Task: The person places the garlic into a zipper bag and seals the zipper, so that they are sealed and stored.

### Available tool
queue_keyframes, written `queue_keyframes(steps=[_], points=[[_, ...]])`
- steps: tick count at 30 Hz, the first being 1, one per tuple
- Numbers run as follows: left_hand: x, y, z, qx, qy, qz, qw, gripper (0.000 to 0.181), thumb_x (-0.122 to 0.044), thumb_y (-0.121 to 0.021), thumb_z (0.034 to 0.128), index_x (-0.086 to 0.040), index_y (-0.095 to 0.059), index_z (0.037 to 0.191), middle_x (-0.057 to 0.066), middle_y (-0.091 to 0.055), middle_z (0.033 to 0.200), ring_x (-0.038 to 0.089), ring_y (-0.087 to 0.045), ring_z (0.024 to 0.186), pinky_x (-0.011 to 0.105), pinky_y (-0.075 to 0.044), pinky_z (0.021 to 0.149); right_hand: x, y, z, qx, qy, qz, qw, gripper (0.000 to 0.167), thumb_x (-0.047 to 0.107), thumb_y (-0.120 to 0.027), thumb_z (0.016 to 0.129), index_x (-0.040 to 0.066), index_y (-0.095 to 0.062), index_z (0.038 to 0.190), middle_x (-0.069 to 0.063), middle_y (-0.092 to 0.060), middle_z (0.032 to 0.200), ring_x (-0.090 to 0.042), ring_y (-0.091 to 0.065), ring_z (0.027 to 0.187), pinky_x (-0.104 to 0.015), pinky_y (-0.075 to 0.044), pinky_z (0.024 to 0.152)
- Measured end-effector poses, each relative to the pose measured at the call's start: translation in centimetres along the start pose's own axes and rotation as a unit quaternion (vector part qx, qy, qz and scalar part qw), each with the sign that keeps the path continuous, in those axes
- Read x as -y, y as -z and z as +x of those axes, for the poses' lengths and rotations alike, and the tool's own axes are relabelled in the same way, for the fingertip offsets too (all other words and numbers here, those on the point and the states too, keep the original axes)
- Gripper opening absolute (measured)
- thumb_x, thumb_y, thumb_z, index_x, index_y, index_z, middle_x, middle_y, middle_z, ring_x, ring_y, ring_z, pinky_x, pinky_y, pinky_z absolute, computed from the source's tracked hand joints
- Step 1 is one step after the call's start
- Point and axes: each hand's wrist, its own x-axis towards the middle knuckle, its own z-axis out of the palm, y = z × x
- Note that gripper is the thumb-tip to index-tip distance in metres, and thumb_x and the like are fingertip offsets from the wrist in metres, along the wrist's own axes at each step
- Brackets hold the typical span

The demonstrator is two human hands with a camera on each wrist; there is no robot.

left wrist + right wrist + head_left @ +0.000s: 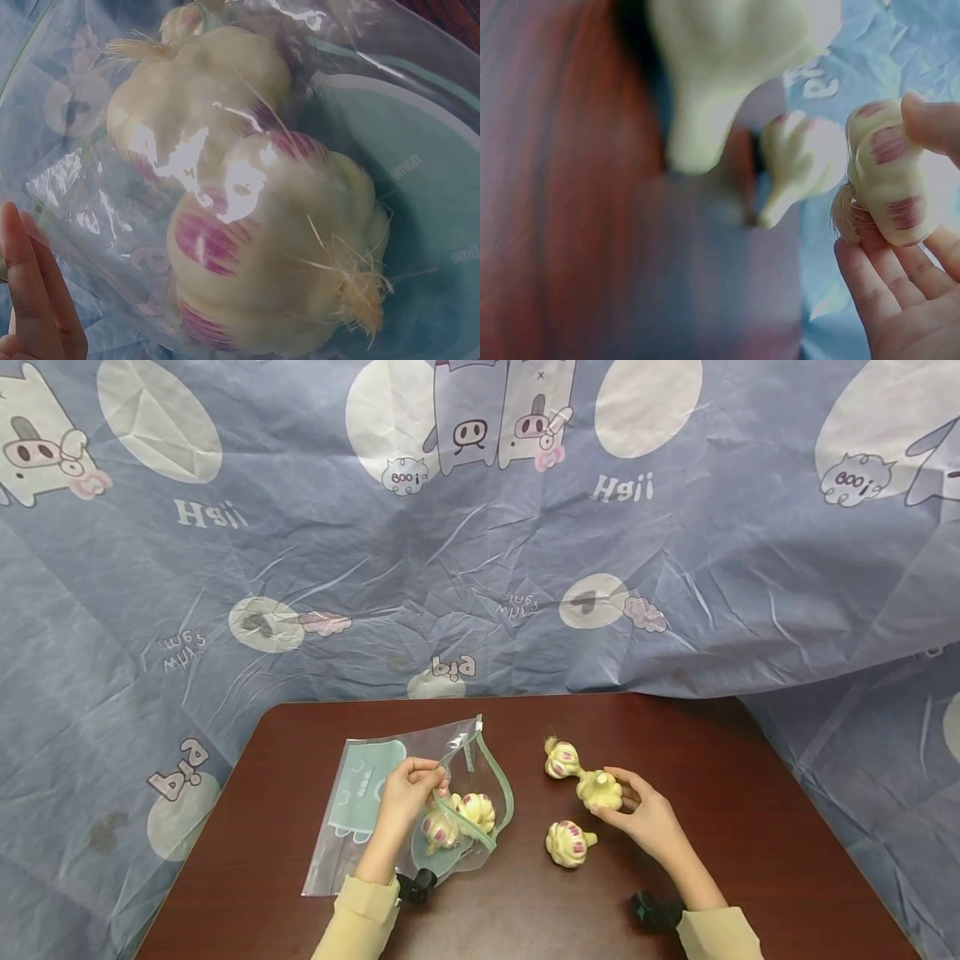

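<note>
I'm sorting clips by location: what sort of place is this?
Perhaps a makeshift recording corner indoors: a cartoon-printed cloth hangs behind a dark reddish-brown table, and a small black device sits at each of the person's wrists.

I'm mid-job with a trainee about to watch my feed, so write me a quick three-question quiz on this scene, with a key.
1. What does the left grip pinch: (a) a blue cartoon-printed sheet, (b) a clear plastic bag with a green-edged mouth, or (c) a black wrist camera?
2. How many pale-yellow, purple-streaked, round garlic bulbs lie unheld on the dark reddish-brown table, outside the bag?
3. True or false: the right grip is empty.

Key: 1. b. 2. Two. 3. False; it holds a garlic bulb.
</note>
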Motion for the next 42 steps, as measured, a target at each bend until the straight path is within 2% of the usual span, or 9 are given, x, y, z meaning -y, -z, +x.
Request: queue_keyframes(steps=[8, 11, 13, 16, 18, 22, 31, 36, 42], points=[[0.0, 0.0, 0.1, -0.005, 0.004, 0.004, 1.0000, 0.019, -0.004, -0.066, 0.0900, 0.007, -0.060, 0.104, 0.000, -0.071, 0.073, 0.003, -0.062, 0.056, 0.022, -0.052, 0.058, 3.8, -0.6, 0.7, 0.008, 0.038, 0.040, 0.9985, 0.069, 0.028, -0.083, 0.081, 0.012, -0.051, 0.139, -0.012, -0.061, 0.130, -0.002, -0.059, 0.110, -0.028, -0.053, 0.095], [-0.4, 0.0, -0.2, 0.000, 0.008, 0.004, 1.0000, 0.019, -0.004, -0.066, 0.0905, 0.007, -0.060, 0.105, 0.003, -0.072, 0.075, 0.004, -0.063, 0.057, 0.022, -0.052, 0.058, 5.1, -1.1, 1.2, 0.017, 0.049, 0.055, 0.9971, 0.068, 0.026, -0.083, 0.080, 0.012, -0.051, 0.139, -0.012, -0.062, 0.130, -0.001, -0.058, 0.109, -0.029, -0.053, 0.095], [-1.0, 0.1, -0.5, 0.005, 0.012, 0.001, 0.9999, 0.019, -0.003, -0.065, 0.0907, 0.008, -0.059, 0.105, 0.004, -0.072, 0.075, 0.005, -0.063, 0.057, 0.022, -0.052, 0.058, 5.9, -1.5, 1.6, 0.023, 0.057, 0.068, 0.9958, 0.068, 0.024, -0.083, 0.080, 0.012, -0.052, 0.139, -0.011, -0.063, 0.128, -0.009, -0.060, 0.112, -0.030, -0.053, 0.095], [-1.1, 0.1, -0.4, 0.009, 0.014, -0.004, 0.9999, 0.019, -0.003, -0.065, 0.0909, 0.008, -0.059, 0.105, 0.004, -0.072, 0.075, 0.005, -0.063, 0.057, 0.021, -0.052, 0.057, 6.9, -2.3, 2.1, 0.035, 0.070, 0.079, 0.9938, 0.069, 0.023, -0.083, 0.080, 0.012, -0.051, 0.140, -0.011, -0.063, 0.127, -0.020, -0.062, 0.115, -0.030, -0.053, 0.095], [-0.7, 0.1, -0.1, 0.007, 0.014, -0.007, 0.9998, 0.020, -0.004, -0.066, 0.0909, 0.007, -0.059, 0.106, 0.003, -0.072, 0.075, 0.005, -0.063, 0.057, 0.020, -0.052, 0.057, 7.5, -2.9, 2.3, 0.042, 0.078, 0.079, 0.9929, 0.069, 0.023, -0.084, 0.079, 0.013, -0.052, 0.140, -0.011, -0.063, 0.126, -0.027, -0.062, 0.115, -0.037, -0.054, 0.095], [-0.1, 0.1, 0.2, 0.005, 0.015, -0.009, 0.9998, 0.021, -0.006, -0.067, 0.0914, 0.006, -0.059, 0.107, 0.002, -0.071, 0.076, 0.005, -0.064, 0.058, 0.019, -0.052, 0.057, 8.3, -4.3, 2.7, 0.066, 0.092, 0.070, 0.9912, 0.069, 0.024, -0.084, 0.079, 0.011, -0.052, 0.140, -0.013, -0.059, 0.131, -0.029, -0.061, 0.118, -0.042, -0.052, 0.098], [-1.9, 0.2, -0.8, 0.012, 0.017, -0.007, 0.9998, 0.019, 0.000, -0.064, 0.0904, 0.011, -0.059, 0.105, 0.013, -0.073, 0.078, 0.008, -0.064, 0.058, 0.020, -0.051, 0.056, 8.5, -7.0, 2.9, 0.125, 0.098, 0.083, 0.9838, 0.068, 0.020, -0.083, 0.080, 0.007, -0.052, 0.139, -0.014, -0.056, 0.138, -0.032, -0.059, 0.121, -0.040, -0.050, 0.101], [-0.7, 0.1, -0.2, 0.005, 0.019, -0.017, 0.9997, 0.021, -0.004, -0.066, 0.0907, 0.008, -0.059, 0.106, 0.006, -0.073, 0.077, 0.006, -0.064, 0.057, 0.018, -0.050, 0.056, 8.4, -8.1, 2.9, 0.136, 0.130, 0.055, 0.9806, 0.067, 0.018, -0.083, 0.080, 0.002, -0.053, 0.137, -0.018, -0.058, 0.135, -0.033, -0.062, 0.117, -0.040, -0.053, 0.098], [0.1, 0.0, 0.3, -0.001, 0.015, -0.020, 0.9997, 0.022, -0.005, -0.067, 0.0905, 0.007, -0.059, 0.107, 0.002, -0.071, 0.076, 0.005, -0.064, 0.058, 0.017, -0.053, 0.058, 8.3, -9.0, 2.8, 0.156, 0.118, 0.055, 0.9790, 0.067, 0.017, -0.083, 0.080, -0.002, -0.052, 0.136, -0.022, -0.057, 0.134, -0.037, -0.064, 0.114, -0.038, -0.056, 0.091]])
